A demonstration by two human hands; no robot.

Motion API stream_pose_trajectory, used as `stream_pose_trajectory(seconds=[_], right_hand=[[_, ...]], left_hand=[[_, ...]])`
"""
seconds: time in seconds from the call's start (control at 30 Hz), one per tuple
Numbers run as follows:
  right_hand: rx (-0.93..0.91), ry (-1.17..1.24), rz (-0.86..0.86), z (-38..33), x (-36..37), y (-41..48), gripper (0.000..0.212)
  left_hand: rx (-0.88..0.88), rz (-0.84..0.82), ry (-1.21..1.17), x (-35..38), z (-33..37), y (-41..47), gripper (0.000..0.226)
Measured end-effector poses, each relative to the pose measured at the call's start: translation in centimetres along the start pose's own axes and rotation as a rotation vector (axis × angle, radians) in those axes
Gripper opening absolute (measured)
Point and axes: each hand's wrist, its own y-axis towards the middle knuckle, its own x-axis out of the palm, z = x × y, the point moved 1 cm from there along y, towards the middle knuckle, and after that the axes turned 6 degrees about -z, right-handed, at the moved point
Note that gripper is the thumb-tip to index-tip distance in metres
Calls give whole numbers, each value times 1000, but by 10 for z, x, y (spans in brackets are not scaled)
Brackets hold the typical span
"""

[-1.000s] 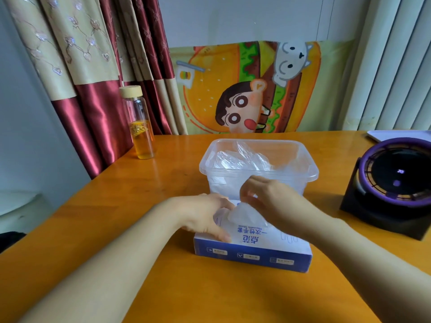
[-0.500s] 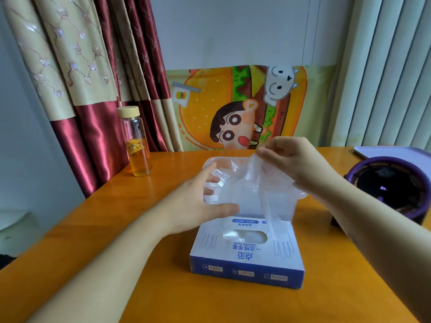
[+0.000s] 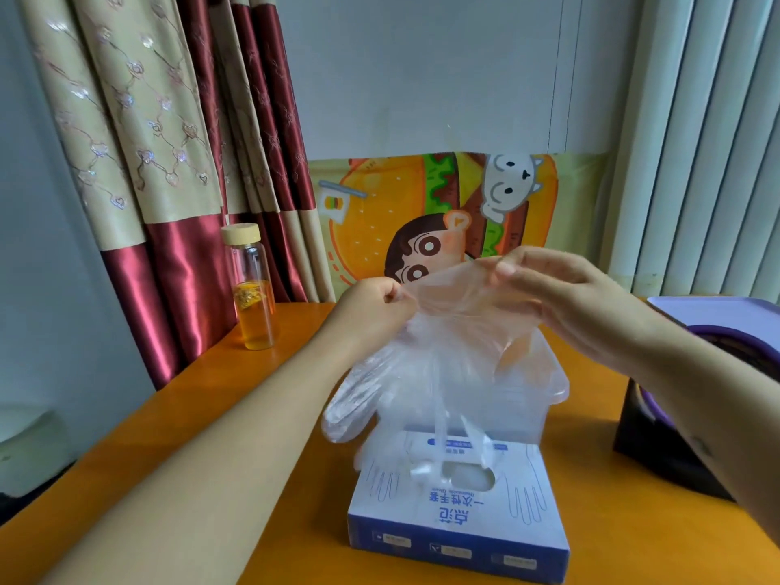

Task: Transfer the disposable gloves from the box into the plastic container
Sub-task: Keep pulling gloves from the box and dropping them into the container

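Both hands are now lifting higher, the left hand (image 3: 382,304) newly joining the right hand (image 3: 544,289) in pinching a clear glove (image 3: 439,352).
Glove is hanging over the plastic container (image 3: 553,386), possibly trailing into the blue box (image 3: 460,521) on the table (image 3: 202,415).

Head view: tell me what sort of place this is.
Probably a room in a home: patterned curtains, a cartoon burger poster on the wall, and a drink bottle on an orange wooden table.

Hanging glove (image 3: 443,373) veils container (image 3: 553,386) mouth — sides open.
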Motion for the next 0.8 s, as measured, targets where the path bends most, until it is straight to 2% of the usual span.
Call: stream_pose_trajectory(seconds=[0.07, 0.17, 0.3, 0.37, 0.43, 0.53, 0.57, 0.63, 0.67, 0.73, 0.8], right_hand=[[-22, -275, -148, -5, -1, 5, 26], [-17, -598, -171, -1, -2, 20, 9], [17, -632, -103, 13, -7, 42, 19], [66, -617, -17, 23, -9, 52, 22], [145, -611, 39, 37, -10, 61, 22], [272, -604, 3, 64, -11, 67, 26], [310, -623, -6, 73, -11, 66, 29], [378, -680, -7, 89, -13, 63, 36], [410, -713, -12, 96, -11, 62, 40], [464, -797, -41, 105, -8, 60, 47], [536, -861, -100, 110, -4, 61, 53]], left_hand=[[-23, -40, -41, -4, 3, 8, 19], [-37, -160, -37, -6, 2, 19, 23], [-61, -405, -198, -9, -9, 31, 21], [-89, -480, -143, -10, -17, 38, 18], [-108, -434, 59, -12, -27, 51, 11], [-178, -166, 463, -16, -37, 68, 17], [-142, -51, 608, -16, -34, 70, 21], [84, 86, 729, -10, -21, 69, 24], [214, 62, 700, -5, -12, 65, 24], [347, -170, 657, 13, -2, 58, 24], [252, -514, 706, 32, -5, 55, 33]])
